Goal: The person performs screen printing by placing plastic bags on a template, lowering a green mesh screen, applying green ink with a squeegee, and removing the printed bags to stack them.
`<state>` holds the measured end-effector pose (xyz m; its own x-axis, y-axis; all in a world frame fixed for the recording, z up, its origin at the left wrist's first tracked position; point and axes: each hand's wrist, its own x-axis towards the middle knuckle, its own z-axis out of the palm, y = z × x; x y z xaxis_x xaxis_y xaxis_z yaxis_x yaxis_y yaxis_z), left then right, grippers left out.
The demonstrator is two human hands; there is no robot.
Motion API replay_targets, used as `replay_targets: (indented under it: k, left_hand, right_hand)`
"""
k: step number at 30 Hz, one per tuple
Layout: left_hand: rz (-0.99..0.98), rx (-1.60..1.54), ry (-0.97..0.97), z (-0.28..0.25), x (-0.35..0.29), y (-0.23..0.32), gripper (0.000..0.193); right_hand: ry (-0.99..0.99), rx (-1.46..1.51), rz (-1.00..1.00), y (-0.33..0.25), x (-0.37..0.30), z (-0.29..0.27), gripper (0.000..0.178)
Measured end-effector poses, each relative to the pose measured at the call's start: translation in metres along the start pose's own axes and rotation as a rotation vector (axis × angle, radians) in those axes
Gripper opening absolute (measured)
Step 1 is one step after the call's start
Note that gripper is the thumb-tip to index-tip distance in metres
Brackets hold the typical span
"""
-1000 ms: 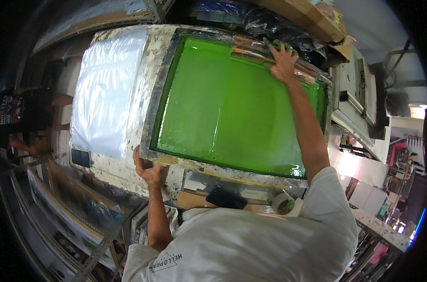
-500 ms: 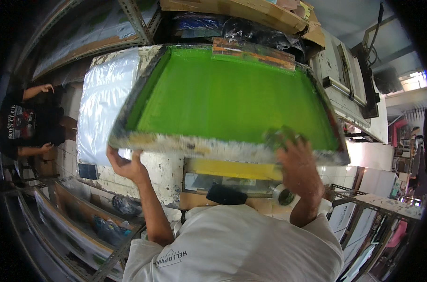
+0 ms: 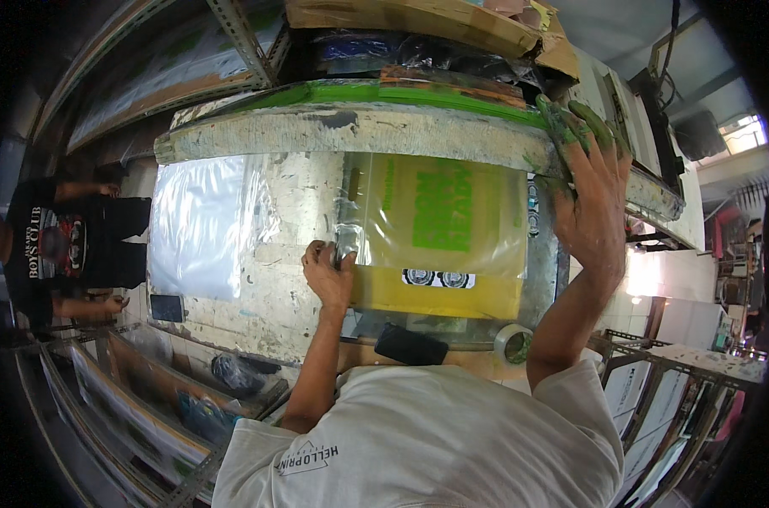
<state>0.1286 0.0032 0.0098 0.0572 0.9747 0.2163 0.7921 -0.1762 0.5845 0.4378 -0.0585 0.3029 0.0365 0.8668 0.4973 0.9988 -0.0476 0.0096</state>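
Note:
A screen printing frame, its pale rim worn and stained, is tilted up at its near edge. Green ink shows in a thin strip behind that rim. My right hand, its fingers smeared green, grips the frame's right end. Below lies a clear plastic bag bearing a green print, over a yellow sheet. My left hand is closed at the bag's left edge, fingers bent against the thumb. The far part of the bag lies hidden under the frame.
A stack of clear plastic bags lies at the table's left. Near me are a dark phone-like slab and a tape roll. A person in black stands at the left. Shelving flanks the near left.
The frame's near edge has swung up and away, uncovering the printed bag. My left hand has left the frame for the bag's edge. My right hand has risen with the frame.

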Motion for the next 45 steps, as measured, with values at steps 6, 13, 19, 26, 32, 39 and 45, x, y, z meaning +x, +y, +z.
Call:
replay_targets:
  k: [6, 13, 19, 26, 32, 39, 45]
  left_hand:
    - [-0.192, -0.472, 0.071, 0.012, 0.005, 0.019, 0.010]
    - [-0.208, -0.809, 0.256, -0.021, 0.047, 0.034, 0.009]
    - [-0.279, -0.751, 0.433, -0.076, 0.083, -0.056, 0.010]
    - [-0.318, -0.615, 0.692, -0.157, 0.089, -0.183, 0.007]
    - [-0.416, -0.462, 0.959, -0.202, 0.070, -0.271, 0.020]
    - [-0.003, 0.472, 1.035, -0.185, 0.037, -0.181, 0.031]
    - [-0.288, 0.211, 0.263, -0.135, 0.025, -0.203, 0.018]
  right_hand:
    - [-0.036, 0.046, 0.002, 0.004, 0.005, -0.004, 0.053]
    - [-0.121, 0.027, 0.063, 0.010, 0.008, -0.007, 0.055]
    - [-0.151, 0.021, 0.114, 0.007, 0.007, -0.006, 0.055]
    - [-0.054, -0.035, 0.031, 0.013, -0.001, 0.004, 0.050]
    - [-0.093, -0.034, 0.090, 0.022, -0.010, 0.007, 0.053]
    - [-0.084, -0.053, 0.036, 0.028, -0.012, 0.008, 0.049]
    - [-0.063, 0.005, 0.027, 0.028, -0.010, 0.008, 0.050]
